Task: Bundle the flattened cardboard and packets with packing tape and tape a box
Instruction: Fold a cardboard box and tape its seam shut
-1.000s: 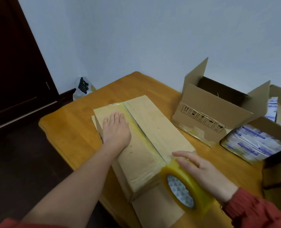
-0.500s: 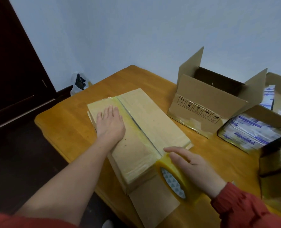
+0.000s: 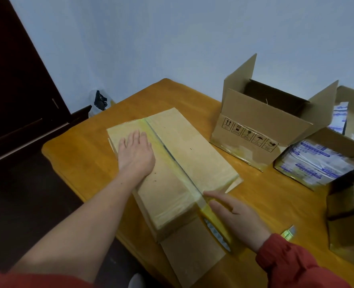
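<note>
A stack of flattened cardboard (image 3: 188, 150) lies on the wooden table (image 3: 72, 161), with a strip of yellowish tape running along its middle seam. My left hand (image 3: 135, 154) presses flat on the stack's left half, fingers straight. At the stack's near end my right hand (image 3: 234, 215) holds a yellow tape roll (image 3: 215, 231) against the cardboard edge, its index finger stretched along the tape. The roll stands below the stack's top, beside a loose cardboard flap (image 3: 190, 252).
An open cardboard box (image 3: 261, 132) with handling symbols stands at the back right. Beyond it a box of blue-and-white packets (image 3: 315, 163) sits near the table's right side. Another dark-taped box (image 3: 350, 215) is at the right edge. A dark door (image 3: 12, 80) is left.
My right hand has carried the tape roll down over the stack's near end, from above the top face to below its edge. The left hand stays pressed on the stack.
</note>
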